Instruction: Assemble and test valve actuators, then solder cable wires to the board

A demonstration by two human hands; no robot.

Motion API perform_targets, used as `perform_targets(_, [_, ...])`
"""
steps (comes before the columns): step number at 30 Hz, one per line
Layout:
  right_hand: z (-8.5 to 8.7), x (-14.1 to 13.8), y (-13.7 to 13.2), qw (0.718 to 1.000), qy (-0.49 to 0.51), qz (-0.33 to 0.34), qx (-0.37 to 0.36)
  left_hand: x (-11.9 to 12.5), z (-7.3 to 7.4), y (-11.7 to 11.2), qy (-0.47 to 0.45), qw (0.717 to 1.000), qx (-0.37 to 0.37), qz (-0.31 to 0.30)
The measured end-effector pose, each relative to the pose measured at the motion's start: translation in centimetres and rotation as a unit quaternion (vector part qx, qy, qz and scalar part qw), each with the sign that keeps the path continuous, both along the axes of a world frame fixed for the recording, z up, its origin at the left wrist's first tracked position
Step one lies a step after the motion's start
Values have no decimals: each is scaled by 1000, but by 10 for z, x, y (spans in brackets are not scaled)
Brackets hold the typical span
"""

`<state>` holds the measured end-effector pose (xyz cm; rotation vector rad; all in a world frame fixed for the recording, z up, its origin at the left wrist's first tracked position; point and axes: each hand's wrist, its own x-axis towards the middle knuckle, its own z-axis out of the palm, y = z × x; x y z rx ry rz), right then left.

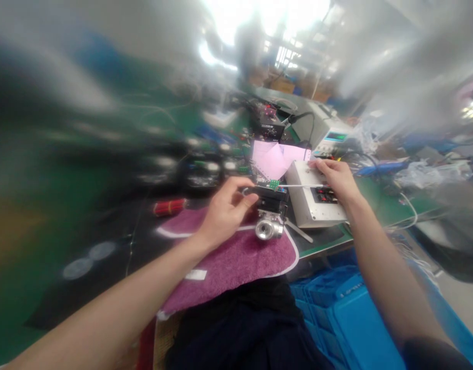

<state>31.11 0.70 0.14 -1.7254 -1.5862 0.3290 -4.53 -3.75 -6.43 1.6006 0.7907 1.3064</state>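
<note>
My left hand point(227, 209) is closed, thumb and forefinger pinching the left end of a black device. This black device point(270, 201) has a green connector point(274, 184) on top and a round silver metal part point(267, 229) below. It is over a purple cloth point(244, 262) with white edging. A thin white cable point(300, 185) runs from the device to a white metal box point(303, 205) on the right. My right hand point(338, 180) is on top of that box, fingers curled over it beside its black and red terminals point(324, 195). Some of its fingertips are hidden.
A thin flat metal strip point(300, 230) lies beside the box. Left of the cloth is a red bundle point(169, 206) on a black mat. Behind are pink papers point(275, 156) and a bench instrument point(323, 126) with a green display. Blue crates point(347, 313) stand below the table edge.
</note>
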Motion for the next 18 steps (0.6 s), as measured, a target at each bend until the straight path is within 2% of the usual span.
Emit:
perform_targets(7, [-8,13,8,994,-4,-79,81,1,1,-1,-2,1000,-5,-2])
perform_targets(18, [-6,10,1,992,-40,-104,67,1,1,-1,7,1000,-2,5])
